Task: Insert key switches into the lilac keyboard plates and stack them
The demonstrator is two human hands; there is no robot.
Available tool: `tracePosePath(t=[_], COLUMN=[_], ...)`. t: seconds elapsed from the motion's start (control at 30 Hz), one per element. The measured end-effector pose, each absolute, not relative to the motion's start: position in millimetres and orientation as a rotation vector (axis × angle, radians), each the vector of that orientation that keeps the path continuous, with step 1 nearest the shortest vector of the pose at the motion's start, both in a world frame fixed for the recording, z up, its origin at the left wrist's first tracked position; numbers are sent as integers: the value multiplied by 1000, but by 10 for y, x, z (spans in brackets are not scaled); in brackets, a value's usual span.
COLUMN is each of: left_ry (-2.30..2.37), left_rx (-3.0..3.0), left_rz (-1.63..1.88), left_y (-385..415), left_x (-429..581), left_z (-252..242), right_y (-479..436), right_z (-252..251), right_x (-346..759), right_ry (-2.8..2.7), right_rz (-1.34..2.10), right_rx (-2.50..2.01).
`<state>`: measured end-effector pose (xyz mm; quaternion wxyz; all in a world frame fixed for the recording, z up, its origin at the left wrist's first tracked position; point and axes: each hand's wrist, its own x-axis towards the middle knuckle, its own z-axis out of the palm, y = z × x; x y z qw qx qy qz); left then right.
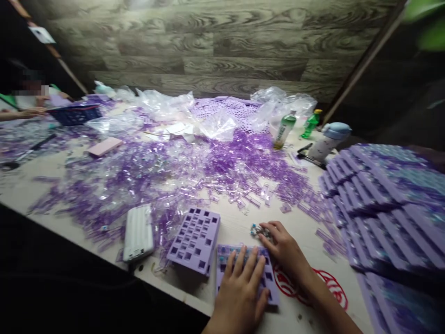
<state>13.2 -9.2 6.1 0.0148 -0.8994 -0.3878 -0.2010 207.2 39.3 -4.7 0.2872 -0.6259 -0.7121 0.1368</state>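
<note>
While the left hand (243, 288) lies flat, fingers (239, 263) spread, on a purple tray (273, 296) with clear bits (225, 250) at its far end, the right hand (283, 243) curls by small shiny parts (256, 230) on the tabletop (236, 223); whether it grips any, one cannot tell. Filled trays (382, 222) are piled at right.

Can read no word or number for sure. Make out lettering along the label of the green-and-white bottle (285, 131), too small and blurred to spell out. On the table (302, 227), note red ring-shaped markings (336, 293) with red strokes inside, partly covered, not readable. On the white flask (321, 149), spot small dark marks, not legible as text.
</note>
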Motion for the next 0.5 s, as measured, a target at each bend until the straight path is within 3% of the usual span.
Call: tracePosePath(t=[0.5], left_ry=[-1152], left_rx=[-2789], left_rz=[-674], left_y=[-50], left_x=[93], left_z=[-85], right_y=[465], right_z=[-278], right_x=[2158], right_ry=[-1973], right_rz=[259], right_rx=[-1572])
